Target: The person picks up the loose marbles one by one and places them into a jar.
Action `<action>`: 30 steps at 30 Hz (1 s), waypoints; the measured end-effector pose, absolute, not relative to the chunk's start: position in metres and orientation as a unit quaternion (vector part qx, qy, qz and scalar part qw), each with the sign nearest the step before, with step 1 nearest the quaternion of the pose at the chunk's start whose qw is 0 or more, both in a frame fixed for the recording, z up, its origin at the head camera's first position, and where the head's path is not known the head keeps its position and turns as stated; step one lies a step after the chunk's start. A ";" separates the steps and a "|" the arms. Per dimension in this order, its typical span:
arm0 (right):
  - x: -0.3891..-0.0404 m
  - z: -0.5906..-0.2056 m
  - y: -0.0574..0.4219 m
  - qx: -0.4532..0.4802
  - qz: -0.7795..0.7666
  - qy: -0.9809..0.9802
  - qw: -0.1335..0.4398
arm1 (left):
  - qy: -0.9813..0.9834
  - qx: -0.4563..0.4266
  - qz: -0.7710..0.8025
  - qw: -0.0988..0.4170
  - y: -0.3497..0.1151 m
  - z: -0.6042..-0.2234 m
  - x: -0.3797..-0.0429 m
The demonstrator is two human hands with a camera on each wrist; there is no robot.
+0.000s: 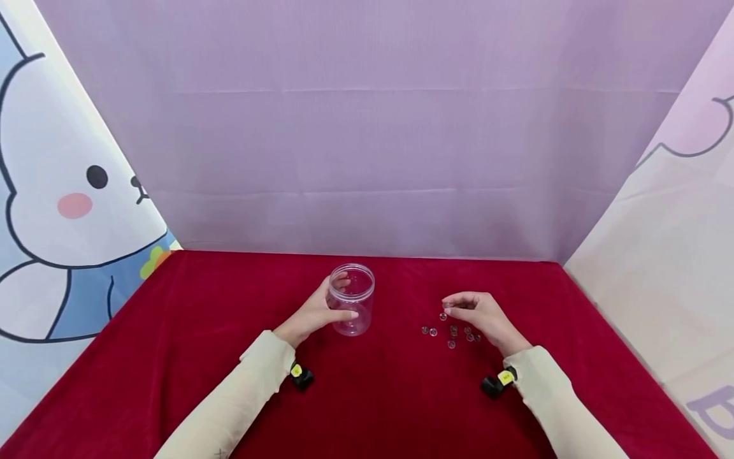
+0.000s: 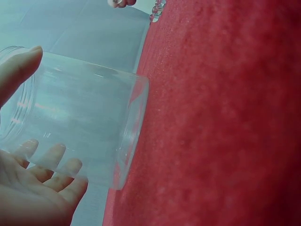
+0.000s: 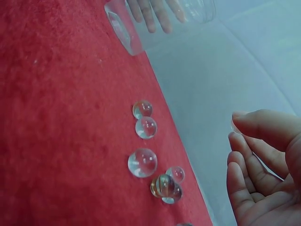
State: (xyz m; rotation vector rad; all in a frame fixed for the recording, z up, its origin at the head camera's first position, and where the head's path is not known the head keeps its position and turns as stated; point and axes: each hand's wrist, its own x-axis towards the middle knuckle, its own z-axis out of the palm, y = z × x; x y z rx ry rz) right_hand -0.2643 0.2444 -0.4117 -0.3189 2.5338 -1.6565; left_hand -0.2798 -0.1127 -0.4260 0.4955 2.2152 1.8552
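My left hand [image 1: 312, 317] grips a transparent, open-topped jar [image 1: 362, 324], thumb on the near side and fingers around the far side. The mouth points up and no lid is on it. In the left wrist view the jar's base [image 2: 131, 136] is close to the cloth; I cannot tell whether it touches. My right hand [image 1: 484, 313] pinches a small transparent marble [image 3: 235, 128] between thumb and index finger, raised above the table. Several loose glass marbles [image 3: 142, 163] lie below and beside that hand, some with coloured swirls [image 3: 163, 185] inside.
A red cloth [image 1: 390, 395] covers the table. Behind it hangs a pale purple curtain [image 1: 367, 159]. Printed panels stand at both sides, the left one with a cartoon animal [image 1: 63, 159]. Each wrist wears a small black camera [image 1: 302, 378].
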 end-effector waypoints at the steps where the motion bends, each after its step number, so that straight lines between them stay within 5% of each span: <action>1: -0.264 -0.411 0.243 -0.106 -0.544 0.831 0.048 | 0.751 0.168 0.629 0.105 -0.113 -0.427 -0.280; 30: -0.275 -0.400 0.209 -0.128 -0.552 0.822 0.052 | 0.747 0.172 0.633 0.103 -0.113 -0.429 -0.284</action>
